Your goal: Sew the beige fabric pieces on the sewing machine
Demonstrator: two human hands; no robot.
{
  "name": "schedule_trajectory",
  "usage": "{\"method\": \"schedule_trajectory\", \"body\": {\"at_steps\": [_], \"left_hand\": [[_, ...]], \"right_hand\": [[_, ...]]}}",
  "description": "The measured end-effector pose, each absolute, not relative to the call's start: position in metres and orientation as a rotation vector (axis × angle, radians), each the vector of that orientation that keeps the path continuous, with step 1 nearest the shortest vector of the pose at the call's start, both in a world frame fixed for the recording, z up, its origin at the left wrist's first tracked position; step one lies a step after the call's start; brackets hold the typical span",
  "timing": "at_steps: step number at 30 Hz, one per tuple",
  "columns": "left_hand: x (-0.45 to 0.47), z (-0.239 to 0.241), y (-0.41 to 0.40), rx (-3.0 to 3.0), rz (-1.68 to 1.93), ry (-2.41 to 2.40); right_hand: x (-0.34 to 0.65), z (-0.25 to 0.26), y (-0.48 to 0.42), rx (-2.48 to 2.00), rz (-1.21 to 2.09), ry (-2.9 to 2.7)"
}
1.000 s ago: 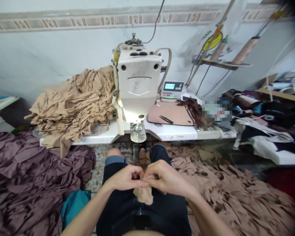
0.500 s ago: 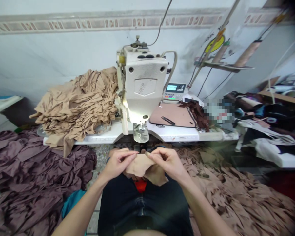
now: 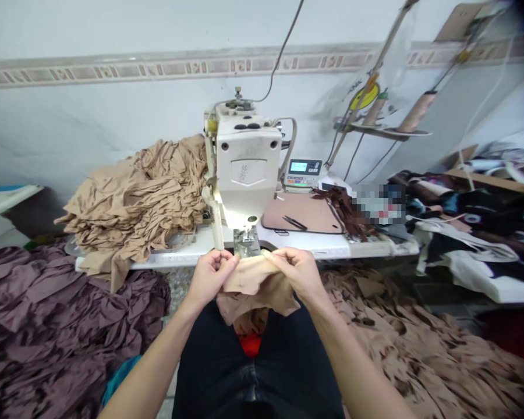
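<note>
A piece of beige fabric (image 3: 248, 278) is stretched between my two hands, just in front of the sewing machine (image 3: 247, 169). My left hand (image 3: 212, 276) pinches its upper left corner between thumb and fingers. At the upper right edge, my right hand (image 3: 299, 273) grips it the same way. The cloth's top edge is close to the machine's metal needle plate (image 3: 247, 247), and I cannot tell whether they touch. Its lower part hangs in folds above my lap.
Beige cloth (image 3: 135, 198) is heaped left of the machine. Purple fabric (image 3: 70, 331) and tan fabric (image 3: 410, 337) lie in piles at either side below. Black thread snips (image 3: 295, 222) rest on a pink mat (image 3: 305, 210) beside a control panel (image 3: 304, 171). Thread cones (image 3: 417, 113) stand at upper right.
Both hands have moved forward and up with the fabric, from above the lap to the machine's front edge. The camera view has tilted slightly upward.
</note>
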State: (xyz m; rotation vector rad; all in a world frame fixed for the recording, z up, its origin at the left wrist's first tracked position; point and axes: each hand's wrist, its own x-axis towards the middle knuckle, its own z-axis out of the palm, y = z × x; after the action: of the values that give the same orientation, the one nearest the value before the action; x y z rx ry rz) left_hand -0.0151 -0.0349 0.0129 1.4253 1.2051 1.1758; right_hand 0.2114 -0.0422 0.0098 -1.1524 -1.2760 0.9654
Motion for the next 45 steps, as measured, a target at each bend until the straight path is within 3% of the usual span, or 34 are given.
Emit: {"method": "schedule_trajectory", "body": {"at_steps": [21, 26, 31, 37, 45], "left_hand": [[-0.001, -0.003, -0.002, 1.358, 1.384, 1.153], [-0.047, -0.021, -0.012, 1.616, 1.281, 1.274], [-0.128, -0.009, -0.003, 1.959, 1.243, 1.63], [-0.194, 0.037, 0.018, 2.078, 1.391, 1.932], [-0.17, 0.063, 0.02, 1.719, 1.448, 1.563]], "right_hand": [[0.218, -0.022, -0.033, -1.217, 0.988, -1.134], [0.253, -0.057, -0.071, -1.297, 1.363, -1.413], [0.299, -0.078, -0.09, -1.496, 1.283, -1.035], [0.292, -0.048, -0.092, -1.477, 1.349, -1.358], [0.32, 0.02, -0.097, -1.44, 1.242, -1.698]]}}
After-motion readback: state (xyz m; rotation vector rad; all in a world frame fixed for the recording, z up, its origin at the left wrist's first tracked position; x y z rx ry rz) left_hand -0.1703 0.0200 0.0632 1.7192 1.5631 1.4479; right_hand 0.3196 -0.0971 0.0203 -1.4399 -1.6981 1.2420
